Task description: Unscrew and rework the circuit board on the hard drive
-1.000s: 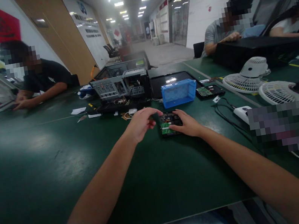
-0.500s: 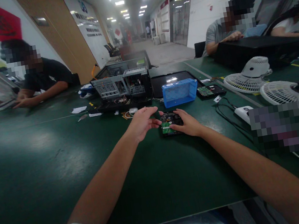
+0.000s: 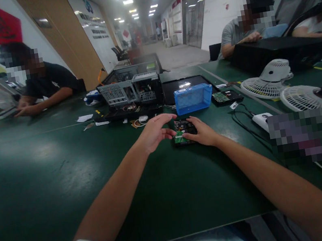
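Observation:
A hard drive (image 3: 180, 138) with a green circuit board lies on the green table in front of me. Around its right side is my right hand (image 3: 202, 132), thumb on the board and fingers at the far edge, gripping it. My left hand (image 3: 159, 131) is at the drive's left side with curled fingers; a small dark thing shows between its fingertips, too hidden to name. Just behind the drive stands a blue plastic bin (image 3: 193, 99), tipped on its side.
An opened computer case (image 3: 131, 90) stands behind, left of a dark panel (image 3: 187, 84). Another hard drive (image 3: 227, 97) lies right of the bin. Farther right are white fans (image 3: 267, 88), a white power bank (image 3: 262, 121) and a black cable (image 3: 251, 134). Other people sit around the table.
My left hand has shifted slightly right, its fingertips farther over the drive. My right hand stays on the drive.

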Motion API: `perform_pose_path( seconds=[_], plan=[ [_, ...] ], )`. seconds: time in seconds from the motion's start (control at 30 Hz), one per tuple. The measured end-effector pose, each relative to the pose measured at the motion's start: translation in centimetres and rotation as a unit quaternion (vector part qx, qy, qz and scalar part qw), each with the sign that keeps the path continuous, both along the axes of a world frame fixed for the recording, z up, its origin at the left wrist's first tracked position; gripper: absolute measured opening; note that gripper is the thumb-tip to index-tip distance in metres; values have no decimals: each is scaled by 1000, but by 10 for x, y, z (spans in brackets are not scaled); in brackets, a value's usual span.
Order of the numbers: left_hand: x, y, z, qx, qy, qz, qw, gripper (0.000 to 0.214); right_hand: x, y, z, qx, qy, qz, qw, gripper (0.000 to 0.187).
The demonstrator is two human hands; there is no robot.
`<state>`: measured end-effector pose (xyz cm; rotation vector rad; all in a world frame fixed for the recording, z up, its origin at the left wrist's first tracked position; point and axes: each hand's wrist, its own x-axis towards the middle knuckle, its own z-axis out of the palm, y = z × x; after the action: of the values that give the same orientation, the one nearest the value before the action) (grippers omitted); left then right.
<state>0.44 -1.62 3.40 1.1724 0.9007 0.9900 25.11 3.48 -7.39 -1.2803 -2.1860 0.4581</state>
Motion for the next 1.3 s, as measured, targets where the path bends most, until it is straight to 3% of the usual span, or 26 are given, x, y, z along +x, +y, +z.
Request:
perform_pose_path(
  seconds=[0.37,0.67,1.0,1.3],
  plan=[
    [-1,-1,7,-65,-29,38,997,24,2,0,1,-5,15,1,1000,88],
    [-2,-4,10,-42,31,31,998,34,1,0,-1,-9,16,-5,1000,87],
    [1,-2,6,-22,10,63,998,28,2,2,-1,-4,10,1,1000,88],
    [1,-4,5,-22,14,45,999,30,2,3,-3,-2,13,-2,1000,88]
  ],
)
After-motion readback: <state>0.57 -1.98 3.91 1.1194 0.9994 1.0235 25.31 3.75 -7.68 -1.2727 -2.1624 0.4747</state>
